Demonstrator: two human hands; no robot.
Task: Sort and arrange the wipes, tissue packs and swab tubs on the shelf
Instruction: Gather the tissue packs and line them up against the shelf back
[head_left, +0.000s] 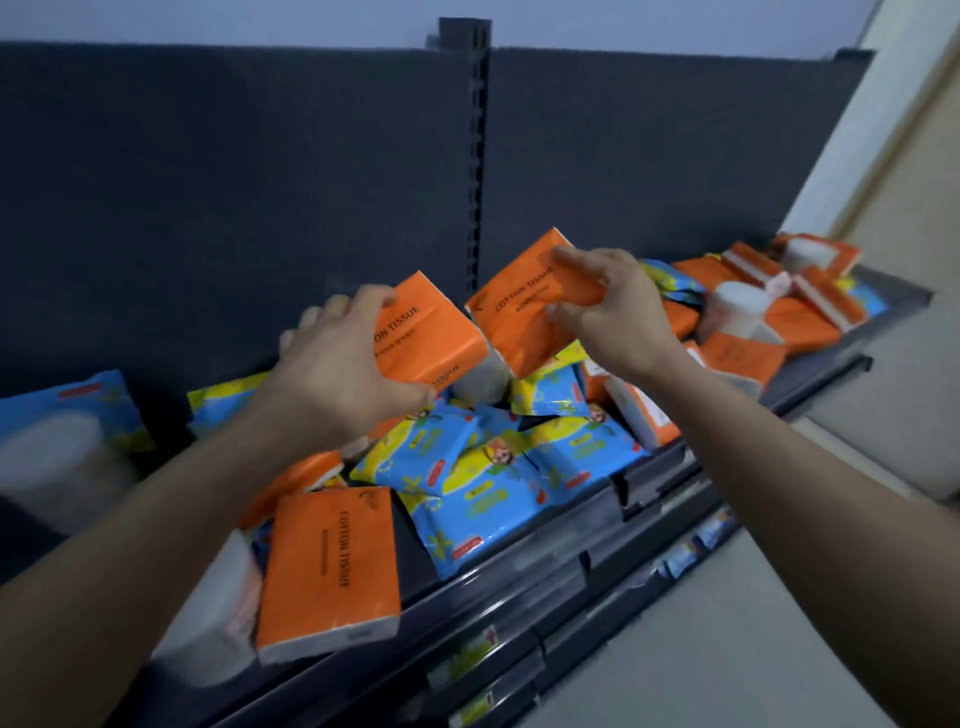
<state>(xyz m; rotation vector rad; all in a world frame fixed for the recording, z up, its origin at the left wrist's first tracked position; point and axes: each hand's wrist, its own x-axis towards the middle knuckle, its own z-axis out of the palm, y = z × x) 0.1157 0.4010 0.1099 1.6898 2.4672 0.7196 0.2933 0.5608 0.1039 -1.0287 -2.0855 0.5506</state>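
My left hand (340, 364) grips an orange "cotton tissue" pack (431, 338), lifted above the pile. My right hand (605, 312) grips a second orange tissue pack (524, 312) beside it, tilted up to the right. Below them lie several blue-and-yellow wipes packs (493, 478) in a jumble on the dark shelf (571, 525). Another orange tissue pack (332, 561) lies flat at the front left. A white swab tub (735, 306) stands among orange packs at the right, and a blurred white tub (52, 457) sits at the far left.
A dark back panel (234, 182) with a slotted upright (478, 156) rises behind the shelf. More orange packs (815, 260) crowd the shelf's right end. Lower shelves with price tags (680, 561) show below the front edge. A pale wall (909, 156) stands to the right.
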